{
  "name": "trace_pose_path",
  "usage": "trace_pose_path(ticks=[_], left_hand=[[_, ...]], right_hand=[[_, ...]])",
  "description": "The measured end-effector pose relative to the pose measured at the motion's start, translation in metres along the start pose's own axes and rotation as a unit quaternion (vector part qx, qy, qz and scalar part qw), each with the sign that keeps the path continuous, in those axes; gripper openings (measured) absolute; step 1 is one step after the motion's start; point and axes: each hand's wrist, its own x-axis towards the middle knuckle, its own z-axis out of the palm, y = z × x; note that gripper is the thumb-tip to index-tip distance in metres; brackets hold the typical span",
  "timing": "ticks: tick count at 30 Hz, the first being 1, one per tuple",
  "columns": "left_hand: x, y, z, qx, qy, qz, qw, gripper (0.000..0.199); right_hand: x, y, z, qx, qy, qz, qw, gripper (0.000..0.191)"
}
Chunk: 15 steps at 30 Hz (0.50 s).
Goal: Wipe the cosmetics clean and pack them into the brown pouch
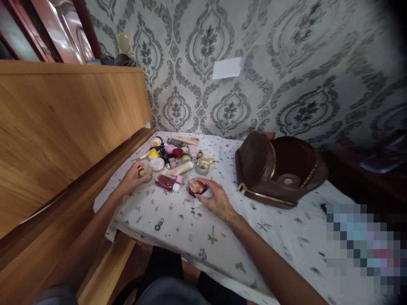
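Your left hand point(131, 178) grasps a gold-toned jar point(146, 172) beside the grouped cosmetics point(177, 153); your right hand point(219, 200) grasps a dark red container point(195, 186), right of the red bottle point(164, 182). Both grips take the side, presumably for steadiness; cloth point(178, 237) contact cannot be confirmed.

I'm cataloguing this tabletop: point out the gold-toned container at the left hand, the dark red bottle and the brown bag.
Gold-toned container point(146, 173): head view, its exposed right part.
Dark red bottle point(165, 182): head view, its body.
Brown bag point(269, 183): head view, its side panel.
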Motion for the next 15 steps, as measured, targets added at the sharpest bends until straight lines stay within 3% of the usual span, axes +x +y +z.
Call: trace_pose_path(ticks=[3, 6, 10, 15], left_hand=[[0.016, 0.015, 0.000, 0.050, -0.013, 0.087, 0.995, 0.037], [0.049, 0.028, 0.007, 0.142, -0.071, 0.137, 0.978, 0.040], [0.088, 0.030, 0.014, 0.268, -0.143, 0.083, 0.949, 0.037], [0.089, 0.030, 0.011, 0.320, -0.092, 0.029, 0.942, 0.033]], right_hand=[[-0.001, 0.001, -0.001, -0.007, -0.004, 0.009, 1.000, 0.048], [-0.002, 0.000, -0.002, -0.013, -0.013, 0.003, 1.000, 0.049], [-0.003, 0.001, -0.004, -0.031, -0.016, -0.009, 0.999, 0.049], [-0.003, 0.008, -0.009, -0.060, -0.007, 0.000, 0.998, 0.051]])
